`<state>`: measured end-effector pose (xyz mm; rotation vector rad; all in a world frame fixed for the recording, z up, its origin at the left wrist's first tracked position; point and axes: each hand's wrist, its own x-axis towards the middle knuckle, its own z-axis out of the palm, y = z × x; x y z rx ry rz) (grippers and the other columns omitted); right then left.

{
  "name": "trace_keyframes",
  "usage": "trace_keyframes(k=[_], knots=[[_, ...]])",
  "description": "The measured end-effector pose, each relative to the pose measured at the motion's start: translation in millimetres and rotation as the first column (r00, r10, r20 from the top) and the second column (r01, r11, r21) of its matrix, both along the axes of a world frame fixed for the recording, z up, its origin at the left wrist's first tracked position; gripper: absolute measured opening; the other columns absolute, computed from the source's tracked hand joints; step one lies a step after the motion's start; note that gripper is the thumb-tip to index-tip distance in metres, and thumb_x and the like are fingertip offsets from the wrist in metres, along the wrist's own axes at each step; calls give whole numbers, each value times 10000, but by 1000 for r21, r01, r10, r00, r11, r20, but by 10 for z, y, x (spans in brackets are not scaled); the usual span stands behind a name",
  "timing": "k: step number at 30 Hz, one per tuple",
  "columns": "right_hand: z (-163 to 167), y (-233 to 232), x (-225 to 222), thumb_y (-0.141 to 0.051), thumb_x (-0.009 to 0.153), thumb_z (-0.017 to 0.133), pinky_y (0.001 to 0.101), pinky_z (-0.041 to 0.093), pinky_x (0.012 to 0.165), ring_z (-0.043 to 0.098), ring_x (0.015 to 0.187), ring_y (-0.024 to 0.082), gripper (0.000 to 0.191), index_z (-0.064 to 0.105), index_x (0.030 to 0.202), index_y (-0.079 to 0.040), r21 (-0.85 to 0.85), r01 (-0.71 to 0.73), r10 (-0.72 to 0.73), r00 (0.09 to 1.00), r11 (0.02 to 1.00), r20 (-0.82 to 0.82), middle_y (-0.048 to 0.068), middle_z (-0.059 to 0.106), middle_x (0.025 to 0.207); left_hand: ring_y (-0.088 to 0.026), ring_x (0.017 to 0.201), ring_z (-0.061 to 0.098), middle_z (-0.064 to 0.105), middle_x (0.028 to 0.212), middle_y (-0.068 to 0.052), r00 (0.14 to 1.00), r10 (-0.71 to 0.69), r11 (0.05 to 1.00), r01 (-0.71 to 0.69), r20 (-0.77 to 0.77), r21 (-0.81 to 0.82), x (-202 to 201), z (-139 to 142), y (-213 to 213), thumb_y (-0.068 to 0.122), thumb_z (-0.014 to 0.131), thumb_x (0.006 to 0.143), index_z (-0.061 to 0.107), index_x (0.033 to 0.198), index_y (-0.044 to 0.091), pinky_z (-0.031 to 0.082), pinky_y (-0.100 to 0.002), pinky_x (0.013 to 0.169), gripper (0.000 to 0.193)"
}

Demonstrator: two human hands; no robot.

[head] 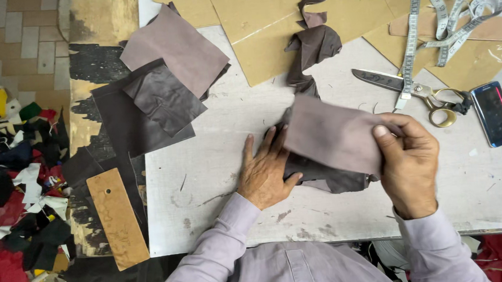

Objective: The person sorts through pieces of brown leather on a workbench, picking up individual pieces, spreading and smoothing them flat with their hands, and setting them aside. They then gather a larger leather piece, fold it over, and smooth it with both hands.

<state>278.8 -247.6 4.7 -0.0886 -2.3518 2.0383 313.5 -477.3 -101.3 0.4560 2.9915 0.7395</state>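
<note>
Currently: right hand (409, 168) pinching mauve fabric panel (333, 135) at its edge, left hand (263, 172) spread flat beside it on white worktable (205, 162); stacking step, alignment needed next; scissors (412, 91) nearby.

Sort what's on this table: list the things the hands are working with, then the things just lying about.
In hand:
- left hand, flat on the dark fabric pieces
- right hand, pinching the mauve fabric piece

Lying about:
- scissors
- measuring tape
- phone
- cardboard patterns
- stacked cut pieces
- floor scraps
</note>
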Motion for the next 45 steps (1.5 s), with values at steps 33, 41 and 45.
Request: trace_keyframes(k=[33, 41, 45], knots=[[-1104, 679, 174, 9, 902, 788, 278, 557, 661, 656, 828, 193, 123, 774, 1024, 22, 544, 219, -28, 941, 810, -337, 149, 645, 1077, -305, 1449, 400, 475, 1536, -218, 997, 36, 972, -51, -72, -227, -288, 73, 933, 254, 602, 855, 570, 1330, -107, 315, -500, 1175, 598], [-1005, 1281, 189, -3, 1002, 702, 215, 557, 688, 647, 809, 101, 88, 718, 1088, -6, 113, 412, -381, 897, 904, -223, 75, 642, 1144, -409, 1339, 428, 445, 1470, -243, 992, 124, 990, -124, -12, -61, -349, 155, 1149, 452, 703, 882, 505, 1418, -36, 400, -517, 1067, 752], [-993, 1234, 320, 3, 972, 742, 260, 584, 769, 690, 941, 192, 137, 748, 1109, 0, 401, 277, -121, 920, 873, -372, 127, 706, 1137, -431, 1341, 421, 422, 1462, -254, 994, 100, 992, -102, -34, -78, -347, 106, 1204, 444, 687, 908, 500, 1479, 41, 416, -531, 1055, 723]])
